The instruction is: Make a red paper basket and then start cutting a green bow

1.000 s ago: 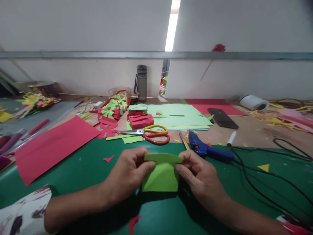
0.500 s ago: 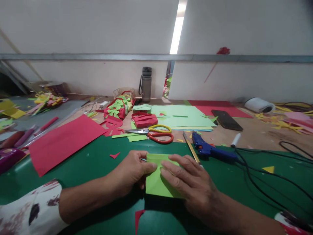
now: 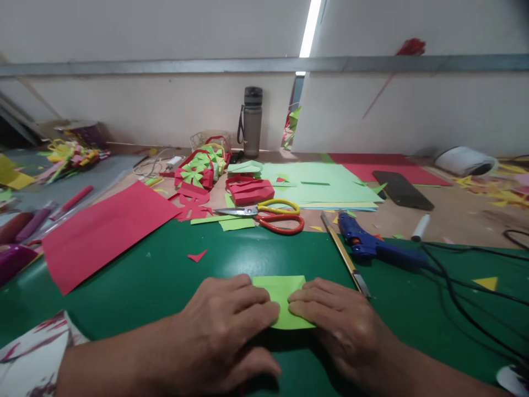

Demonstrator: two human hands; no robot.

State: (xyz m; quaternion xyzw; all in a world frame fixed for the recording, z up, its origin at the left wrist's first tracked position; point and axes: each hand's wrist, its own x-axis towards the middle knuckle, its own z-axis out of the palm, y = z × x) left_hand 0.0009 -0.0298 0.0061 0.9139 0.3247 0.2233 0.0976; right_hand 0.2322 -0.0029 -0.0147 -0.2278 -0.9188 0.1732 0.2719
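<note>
A small folded piece of light green paper (image 3: 281,286) is between my hands, just above or on the green mat (image 3: 165,275); a dark shadow lies under its near edge. My left hand (image 3: 231,325) rests its fingers across the paper's left part, its thumb spread away below. At the right side, my right hand (image 3: 345,320) grips the paper with fingertips on top; its thumb is hidden. Beyond the hands lie scissors (image 3: 279,215) with yellow and red handles, a yellow craft knife (image 3: 345,253) and a blue glue gun (image 3: 376,245).
A red paper sheet (image 3: 107,234) lies to the left. Behind are red paper baskets (image 3: 202,171), pale green sheets (image 3: 330,187), a phone (image 3: 403,190) and a grey bottle (image 3: 252,121). The glue gun's black cable (image 3: 463,309) crosses the right side.
My left hand has gone from pinching the paper's left edge to lying over it with the thumb apart. The paper appears flatter and lower in view, and the right hand has shifted rightward.
</note>
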